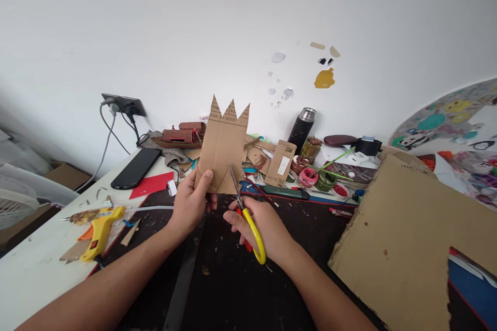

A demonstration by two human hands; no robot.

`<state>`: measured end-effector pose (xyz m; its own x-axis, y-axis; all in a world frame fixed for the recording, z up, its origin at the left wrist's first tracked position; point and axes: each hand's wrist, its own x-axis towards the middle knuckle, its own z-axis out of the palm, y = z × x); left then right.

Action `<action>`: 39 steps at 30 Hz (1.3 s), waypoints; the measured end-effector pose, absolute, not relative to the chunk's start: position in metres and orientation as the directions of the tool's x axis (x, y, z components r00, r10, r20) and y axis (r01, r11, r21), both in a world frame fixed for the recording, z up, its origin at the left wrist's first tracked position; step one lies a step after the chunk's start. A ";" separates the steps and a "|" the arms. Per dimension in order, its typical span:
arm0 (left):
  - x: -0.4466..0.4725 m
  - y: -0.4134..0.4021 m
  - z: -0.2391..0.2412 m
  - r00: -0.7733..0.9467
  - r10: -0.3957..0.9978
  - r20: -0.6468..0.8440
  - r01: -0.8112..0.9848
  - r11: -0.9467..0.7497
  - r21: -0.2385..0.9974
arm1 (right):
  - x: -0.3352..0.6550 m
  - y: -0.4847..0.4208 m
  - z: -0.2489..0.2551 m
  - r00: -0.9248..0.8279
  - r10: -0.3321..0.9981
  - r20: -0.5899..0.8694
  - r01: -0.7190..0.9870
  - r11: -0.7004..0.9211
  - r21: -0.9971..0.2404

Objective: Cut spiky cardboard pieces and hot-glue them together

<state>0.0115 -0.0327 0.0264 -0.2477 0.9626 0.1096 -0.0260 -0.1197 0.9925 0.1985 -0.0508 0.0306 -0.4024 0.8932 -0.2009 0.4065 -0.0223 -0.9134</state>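
Observation:
A piece of brown cardboard point(223, 145) stands upright in front of me, its top edge cut into three pointed teeth and printed with dark lettering. My left hand point(192, 199) grips it at the lower left corner, thumb on the near face. Around the handles of a pair of scissors point(252, 232), yellow and red, my right hand point(264, 227) is closed. The blades point up and meet the cardboard's lower right part, where slanted lines form a triangle. Whether the blades are parted there I cannot tell.
A yellow glue gun point(101, 232), black phone point(135, 168) and red paper point(151, 185) lie left. Paint jars point(308, 177), a thermos point(303, 129) and a utility knife point(285, 192) sit at the back. Large cardboard point(399, 238) fills the right. A metal ruler point(184, 274) lies below my hands.

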 end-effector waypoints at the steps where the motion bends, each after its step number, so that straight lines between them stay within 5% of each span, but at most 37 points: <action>1: 0.012 -0.033 0.027 -0.250 0.962 0.105 -0.030 -0.116 0.993 | 0.199 -0.051 0.030 -0.405 0.894 -0.194 0.404 -0.015 -0.914; 39: 0.013 -0.034 0.025 -0.226 0.962 0.152 0.023 -0.150 0.988 | 0.197 -0.051 0.030 -0.334 0.943 -0.009 0.662 0.227 -0.714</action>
<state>0.0134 -0.0340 0.0251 -0.2258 0.9623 0.1516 0.0234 -0.1502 0.9884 0.1969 -0.0512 0.0298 -0.3335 0.9427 -0.0090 0.6621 0.2274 -0.7141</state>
